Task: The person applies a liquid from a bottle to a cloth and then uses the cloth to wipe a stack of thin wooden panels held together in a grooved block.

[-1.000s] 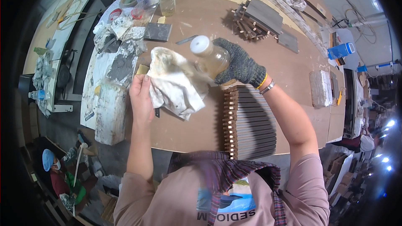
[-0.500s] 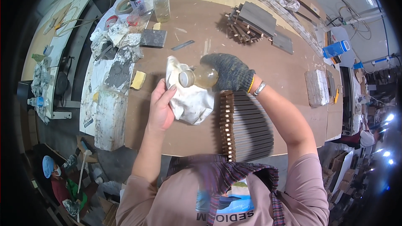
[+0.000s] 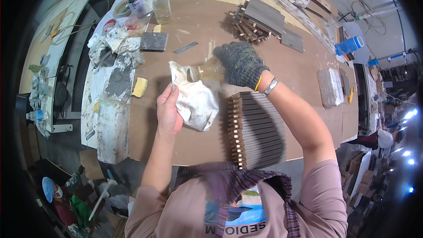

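My bare left hand (image 3: 168, 112) pinches a stained white cloth (image 3: 199, 105) by its left edge, and the rest hangs down over the tabletop. A clear bottle with yellowish contents (image 3: 210, 71) lies tilted on its side, its mouth against the upper part of the cloth. Around its base is my right hand (image 3: 241, 65), in a dark grey knitted glove with a yellow cuff. Below that hand, a row of dark flat strips (image 3: 262, 128) with pale round pegs along its left side sits on the brown tabletop (image 3: 198, 145).
A pile of dark slats with pegs (image 3: 260, 20) sits at the back. Another clear bottle (image 3: 161, 6) stands back left, near a dark block (image 3: 154, 42) and crumpled rags (image 3: 116, 39). A yellow sponge (image 3: 140, 87) lies left of my hand. White wrapped blocks (image 3: 331, 87) flank both sides.
My right hand has turned the bottle so its pale round end now faces into the cloth. The cloth hangs a little lower and more spread. The whole view has shifted slightly.
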